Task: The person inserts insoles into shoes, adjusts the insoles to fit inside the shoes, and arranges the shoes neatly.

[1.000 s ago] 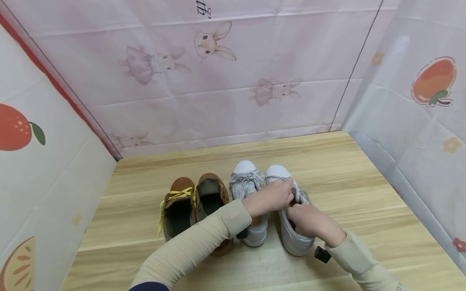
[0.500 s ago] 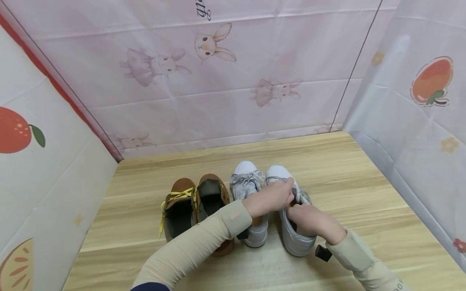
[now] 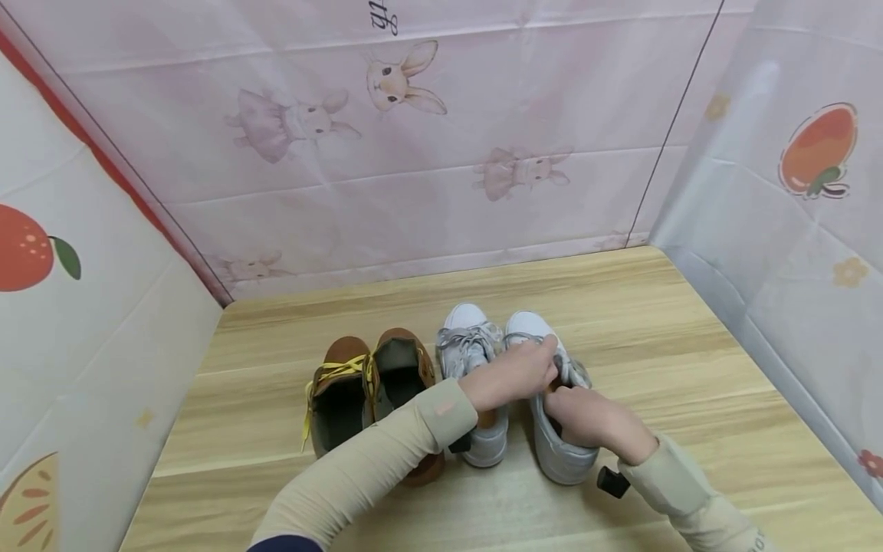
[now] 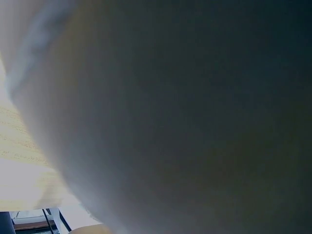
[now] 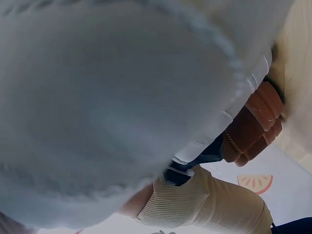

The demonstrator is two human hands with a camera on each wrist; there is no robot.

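A white sneaker (image 3: 567,463) with silvery laces stands on the wooden tabletop, toe pointing away. Across its lace area lies my left hand (image 3: 517,374), fingers curled at the tongue and the front of the opening. My right hand (image 3: 592,418) comes from the right and grips at the same opening, its fingertips dipping inside and hidden. Both hands nearly meet there. The matching sneaker (image 3: 464,349) stands just left, its laces tied in a bow, partly covered by my left wrist. Blurred sneaker surface (image 5: 112,97) fills most of the right wrist view; the left wrist view is mostly dark.
Left of the sneakers stands a pair of brown shoes (image 3: 345,351) with yellow laces (image 3: 338,369), overlapped by my left forearm. The wooden tabletop (image 3: 662,337) is bounded by a pink rabbit-print sheet (image 3: 414,207) behind and printed sheets on both sides.
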